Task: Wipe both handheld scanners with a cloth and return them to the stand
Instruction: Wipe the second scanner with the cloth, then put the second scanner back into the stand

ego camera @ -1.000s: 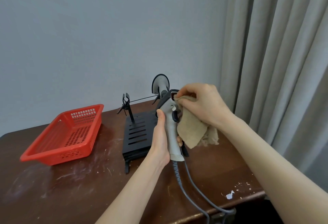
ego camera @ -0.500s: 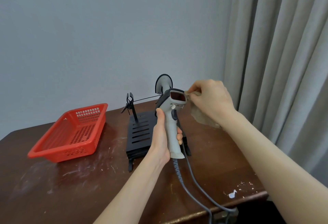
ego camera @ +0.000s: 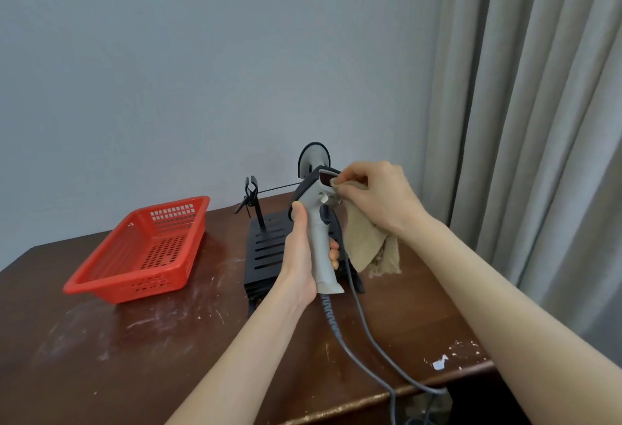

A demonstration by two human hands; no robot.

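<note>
1 scanner (ego camera: 319, 232) in left hand (ego camera: 299, 261), 1 cloth (ego camera: 363, 242) in right hand (ego camera: 375, 194)

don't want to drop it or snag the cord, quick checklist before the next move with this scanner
1. Left hand grips the scanner by its handle: ok.
2. Right hand pinches the cloth against the scan window: ok.
3. Black slotted stand sits behind the scanner: ok.
4. Cable free of snags past the table edge: cannot tell.
5. Whole scanner wiped: cannot tell.
</note>
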